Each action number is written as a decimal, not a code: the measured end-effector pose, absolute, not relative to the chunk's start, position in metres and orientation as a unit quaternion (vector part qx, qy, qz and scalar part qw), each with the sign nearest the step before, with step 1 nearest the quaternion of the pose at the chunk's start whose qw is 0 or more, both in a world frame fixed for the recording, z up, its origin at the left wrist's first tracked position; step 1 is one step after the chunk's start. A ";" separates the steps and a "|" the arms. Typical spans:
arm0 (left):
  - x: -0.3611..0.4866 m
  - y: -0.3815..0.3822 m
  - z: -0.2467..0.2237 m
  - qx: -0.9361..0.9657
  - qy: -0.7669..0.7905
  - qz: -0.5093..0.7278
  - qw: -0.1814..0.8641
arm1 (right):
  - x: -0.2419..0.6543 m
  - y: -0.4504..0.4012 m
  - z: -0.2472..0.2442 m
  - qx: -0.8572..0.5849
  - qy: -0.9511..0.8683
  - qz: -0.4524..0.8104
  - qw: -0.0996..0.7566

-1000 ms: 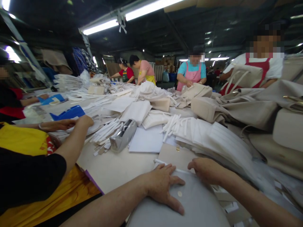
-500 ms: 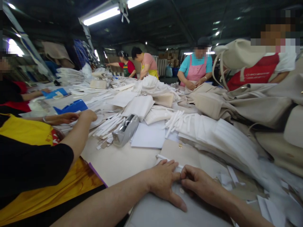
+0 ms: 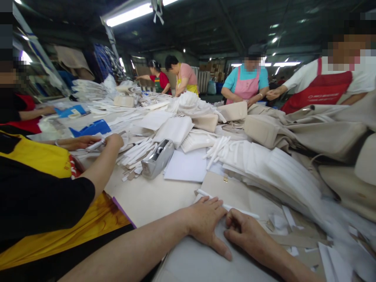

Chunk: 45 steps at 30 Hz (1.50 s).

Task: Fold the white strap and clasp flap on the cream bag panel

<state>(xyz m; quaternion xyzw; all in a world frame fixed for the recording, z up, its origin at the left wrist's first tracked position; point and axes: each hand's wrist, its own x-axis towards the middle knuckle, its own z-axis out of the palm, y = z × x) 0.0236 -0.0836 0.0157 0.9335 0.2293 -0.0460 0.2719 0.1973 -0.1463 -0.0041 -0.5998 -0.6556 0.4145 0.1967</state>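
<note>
The left hand [image 3: 205, 219] lies spread flat, its grip open, on a pale grey bag panel [image 3: 199, 260], fingertips against a white strip [image 3: 227, 205] that crosses a beige flap [image 3: 217, 192]. The right hand [image 3: 246, 233] curls just below the strip; whether its grip pinches it, I cannot tell. A silver tape dispenser [image 3: 157, 158] sits on the desk [image 3: 147, 199] near a blue plastic tray [image 3: 92, 128], and a co-worker's red apron [image 3: 317, 90] carries unreadable white lettering.

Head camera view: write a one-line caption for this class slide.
Left hand and right hand meet at a white strip on a beige panel.
</note>
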 end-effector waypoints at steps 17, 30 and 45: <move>0.024 -0.087 0.016 0.939 0.230 -0.045 0.250 | 0.194 -0.148 -0.002 -0.591 -0.691 0.374 0.182; 0.025 -0.086 0.012 0.945 0.229 -0.044 0.232 | 0.195 -0.148 -0.011 -0.579 -0.710 0.356 0.182; 0.024 -0.087 0.014 0.939 0.234 -0.032 0.249 | 0.202 -0.156 0.001 -0.524 -0.760 0.332 0.195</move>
